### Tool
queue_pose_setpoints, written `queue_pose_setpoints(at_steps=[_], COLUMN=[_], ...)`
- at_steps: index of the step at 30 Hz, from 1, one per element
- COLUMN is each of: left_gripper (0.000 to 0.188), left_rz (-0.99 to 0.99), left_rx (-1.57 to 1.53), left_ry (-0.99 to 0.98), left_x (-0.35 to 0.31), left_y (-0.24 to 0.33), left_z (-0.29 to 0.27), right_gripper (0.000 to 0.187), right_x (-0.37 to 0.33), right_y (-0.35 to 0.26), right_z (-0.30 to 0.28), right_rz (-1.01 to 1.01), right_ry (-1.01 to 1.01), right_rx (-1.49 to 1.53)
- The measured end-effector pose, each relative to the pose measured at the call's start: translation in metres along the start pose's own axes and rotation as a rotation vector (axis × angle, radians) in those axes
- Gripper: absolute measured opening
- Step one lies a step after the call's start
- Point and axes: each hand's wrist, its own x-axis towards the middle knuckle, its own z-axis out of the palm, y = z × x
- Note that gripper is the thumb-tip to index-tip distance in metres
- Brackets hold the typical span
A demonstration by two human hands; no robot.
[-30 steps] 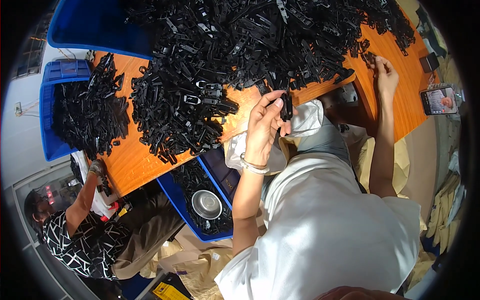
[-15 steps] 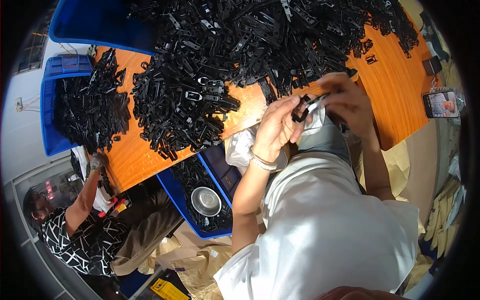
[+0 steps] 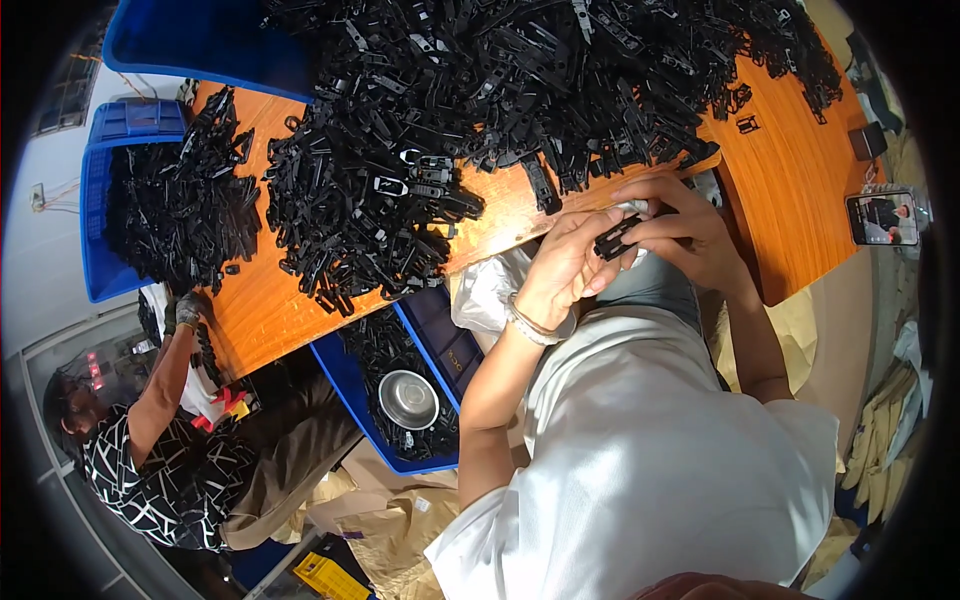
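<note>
Between my two hands, just off the table's front edge, is a small oblong black plastic part (image 3: 617,238) with slots in it. My left hand (image 3: 562,262), with a pale bracelet at the wrist, pinches its left end between thumb and fingers. My right hand (image 3: 692,232) comes from the other side, its thumb and fingers closed on the right end of the same part. Something pale shows by the right fingertips, too small to make out. Right beyond my hands lies a large heap of similar black plastic parts (image 3: 560,90) on the wooden table (image 3: 790,190).
A smaller heap (image 3: 365,210) spreads at left. Blue bins (image 3: 97,220) stand on the table. Below the edge, another blue bin (image 3: 385,445) holds black parts and a metal bowl (image 3: 408,400). A gloved co-worker (image 3: 160,470) sits at left. A phone (image 3: 882,219) stands at right.
The black part has turned between my hands and now lies slantwise. My right hand has come down and closer to the left one. The co-worker's gloved hand has shifted slightly.
</note>
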Motion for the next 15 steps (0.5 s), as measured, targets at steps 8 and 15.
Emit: queue_pose_setpoints(at_steps=[8,15], left_gripper=[0.023,0.024], left_rz=[-0.031,-0.051], left_rx=[0.044,0.030], left_ry=[0.087,0.073], left_x=[0.003,0.003], left_y=[0.000,-0.004], left_z=[0.000,-0.005], right_gripper=[0.010,0.013], right_x=[-0.005,-0.007], right_y=[-0.003,-0.001], right_z=[0.000,-0.001], right_rz=[-0.048,-0.015], right_ry=[0.136,-0.022], right_rx=[-0.108,-0.189])
